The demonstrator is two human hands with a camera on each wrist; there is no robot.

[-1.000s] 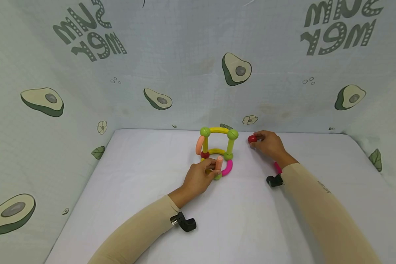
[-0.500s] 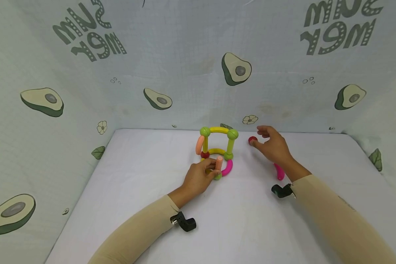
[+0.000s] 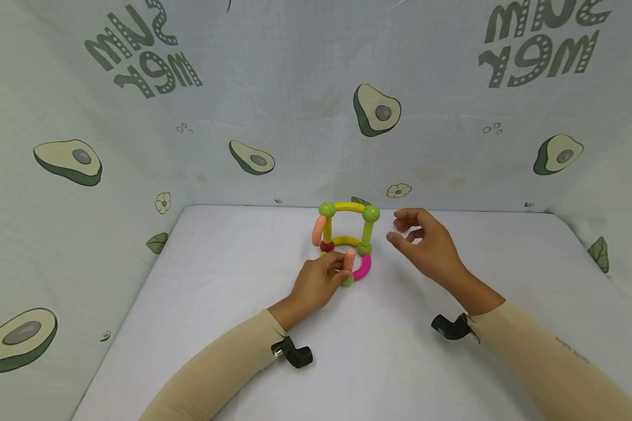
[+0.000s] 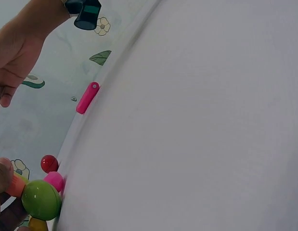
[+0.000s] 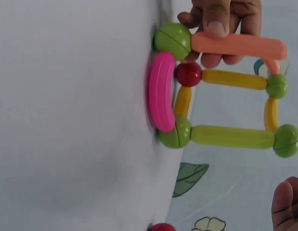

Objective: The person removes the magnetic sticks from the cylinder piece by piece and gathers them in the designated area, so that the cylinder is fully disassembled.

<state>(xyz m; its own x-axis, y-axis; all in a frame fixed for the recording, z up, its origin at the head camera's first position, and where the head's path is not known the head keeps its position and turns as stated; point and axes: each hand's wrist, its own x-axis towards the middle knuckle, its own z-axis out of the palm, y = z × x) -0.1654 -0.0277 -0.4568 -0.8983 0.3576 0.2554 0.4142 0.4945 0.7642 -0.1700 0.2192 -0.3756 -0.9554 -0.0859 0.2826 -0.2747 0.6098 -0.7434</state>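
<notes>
- The left hand point(image 3: 315, 285) reaches from the near left, its thumb and fingers pinching the upright peach stick point(image 3: 349, 261).
- That stick is on the near side of the toy frame point(image 3: 367, 235), far on the tabletop point(image 3: 242, 263).
- The right hand point(image 3: 430, 247) floats right of it, loosely open, holding nothing.
- Its fingers partly hide the loose red ball point(image 3: 402, 226) in the head view.
- The left wrist view cuts off most of the left hand.

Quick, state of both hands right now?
Left hand: closed, holding the near orange rod.
Right hand: open, holding nothing.
</notes>
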